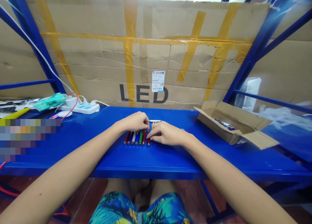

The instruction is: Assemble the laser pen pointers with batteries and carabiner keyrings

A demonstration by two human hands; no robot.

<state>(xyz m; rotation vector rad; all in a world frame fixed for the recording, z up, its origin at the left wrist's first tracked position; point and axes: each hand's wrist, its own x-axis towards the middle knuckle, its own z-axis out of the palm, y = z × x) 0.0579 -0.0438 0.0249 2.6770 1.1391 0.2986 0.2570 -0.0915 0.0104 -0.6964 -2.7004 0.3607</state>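
Note:
A row of several coloured pens (136,138) lies side by side on the blue table (102,152), their tips pointing toward me. My left hand (135,121) rests over the far ends of the pens, fingers curled down onto them. My right hand (166,133) lies at the right end of the row, its fingertips pinched on the rightmost red pen (148,141). One more silver pen (155,121) shows just beyond my hands.
An open cardboard box (234,126) with pens inside sits at the right. A white power strip (80,107) with plugs and a red cable lies at the back left. A taped cardboard sheet marked LED (143,55) stands behind the table, between blue rack posts.

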